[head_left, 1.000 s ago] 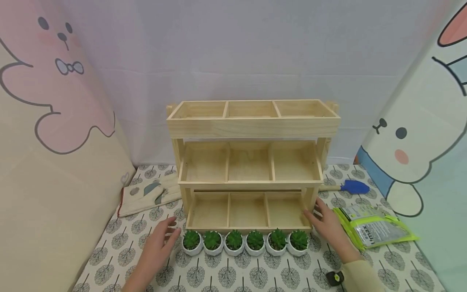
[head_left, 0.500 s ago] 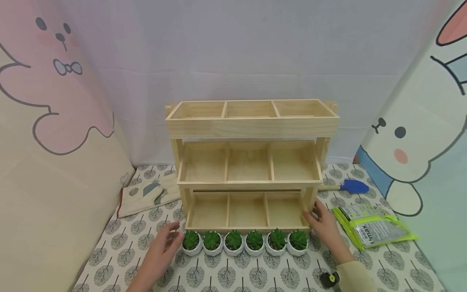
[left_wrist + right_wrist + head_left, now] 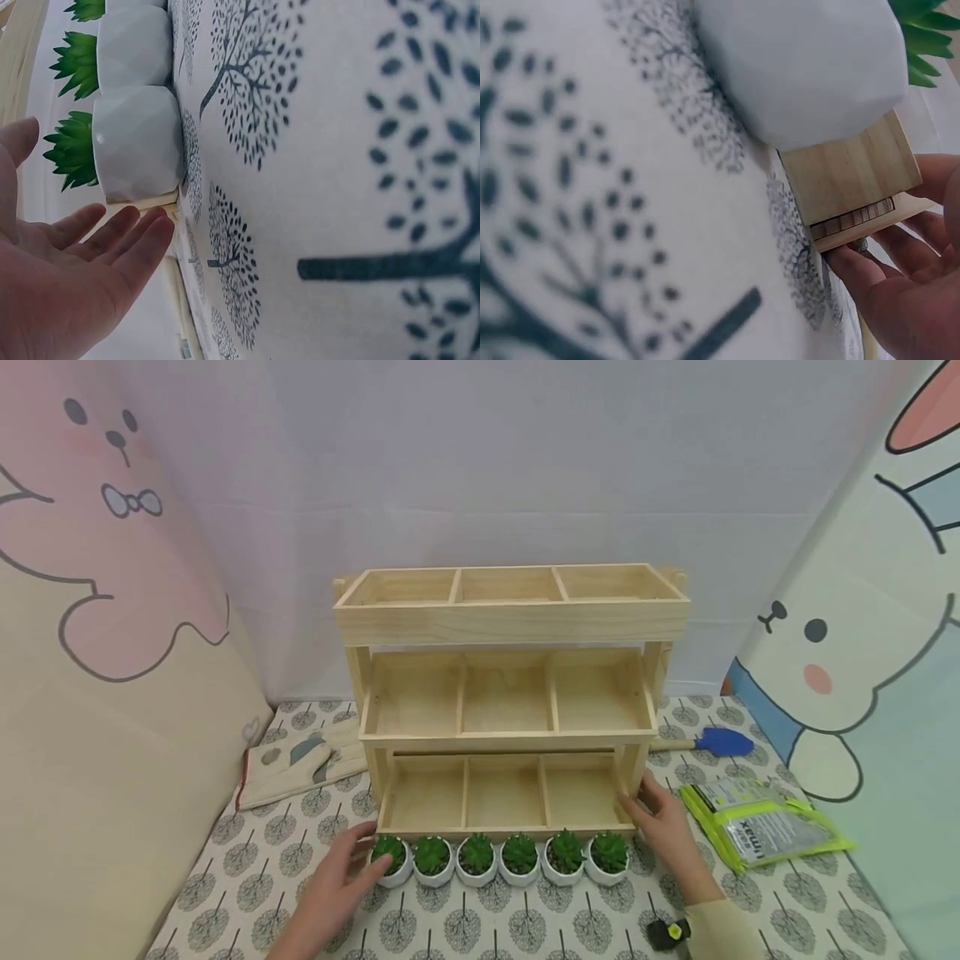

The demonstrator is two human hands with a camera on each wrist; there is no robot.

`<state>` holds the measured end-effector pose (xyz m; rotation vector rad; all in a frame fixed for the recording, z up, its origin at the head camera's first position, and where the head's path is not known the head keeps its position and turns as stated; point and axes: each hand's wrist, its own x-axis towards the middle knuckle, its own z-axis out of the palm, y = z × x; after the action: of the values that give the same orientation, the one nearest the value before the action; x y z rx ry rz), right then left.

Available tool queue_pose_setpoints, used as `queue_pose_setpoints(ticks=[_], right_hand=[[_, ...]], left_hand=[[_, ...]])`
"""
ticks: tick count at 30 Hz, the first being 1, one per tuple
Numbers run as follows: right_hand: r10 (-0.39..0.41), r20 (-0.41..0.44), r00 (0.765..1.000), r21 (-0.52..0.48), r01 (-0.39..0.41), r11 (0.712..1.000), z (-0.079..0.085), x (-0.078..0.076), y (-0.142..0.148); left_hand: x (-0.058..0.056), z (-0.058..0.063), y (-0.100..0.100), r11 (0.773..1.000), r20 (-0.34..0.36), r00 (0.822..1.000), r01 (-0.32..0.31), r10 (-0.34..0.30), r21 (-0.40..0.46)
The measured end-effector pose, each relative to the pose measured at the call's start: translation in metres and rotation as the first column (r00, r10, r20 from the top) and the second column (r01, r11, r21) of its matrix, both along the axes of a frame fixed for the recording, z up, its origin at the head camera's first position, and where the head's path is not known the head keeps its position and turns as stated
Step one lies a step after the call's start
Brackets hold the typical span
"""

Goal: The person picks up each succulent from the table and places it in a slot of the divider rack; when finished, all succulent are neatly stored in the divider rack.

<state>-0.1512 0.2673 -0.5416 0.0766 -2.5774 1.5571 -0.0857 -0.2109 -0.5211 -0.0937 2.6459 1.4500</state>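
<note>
A row of several small green succulents in white pots (image 3: 498, 858) stands before a three-tier wooden shelf (image 3: 510, 618) with bare compartments. My left hand (image 3: 369, 852) is open beside the leftmost pot (image 3: 392, 858), thumb and fingers spread on either side of it. In the left wrist view the left hand (image 3: 82, 202) has straight fingers just short of that pot (image 3: 139, 142). My right hand (image 3: 645, 802) rests with straight fingers against the shelf's lower right corner. The right wrist view has the fingertips (image 3: 855, 270) touching the wooden foot (image 3: 851, 176) next to a white pot (image 3: 802, 67).
A patterned oven glove (image 3: 300, 760) lies left of the shelf. A blue spatula (image 3: 712, 743) and a yellow-green bag (image 3: 765, 831) lie to the right. Cartoon panels wall in both sides. A tree-print cloth (image 3: 247, 868) covers the table.
My left hand has moved forward and right until it brackets the leftmost pot. The right hand has stayed at the shelf's corner.
</note>
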Motion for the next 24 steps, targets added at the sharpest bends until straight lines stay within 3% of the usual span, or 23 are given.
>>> queue_pose_setpoints(ticks=[11, 18, 24], right_hand=[[-0.125, 0.096, 0.988, -0.108, 0.135, 0.985, -0.008, 0.004, -0.006], [-0.118, 0.108, 0.987, -0.14, 0.132, 0.981, -0.01, 0.004, -0.006], [-0.142, 0.125, 0.982, -0.148, 0.16, 0.976, -0.012, 0.003, -0.006]], left_hand=[[0.0, -0.002, 0.005, 1.0, 0.017, 1.0, -0.005, 0.004, 0.016], [0.007, -0.003, 0.006, 0.998, -0.006, 1.0, -0.01, 0.01, -0.065], [0.008, -0.005, 0.008, 0.996, -0.024, 1.0, -0.009, 0.007, -0.086]])
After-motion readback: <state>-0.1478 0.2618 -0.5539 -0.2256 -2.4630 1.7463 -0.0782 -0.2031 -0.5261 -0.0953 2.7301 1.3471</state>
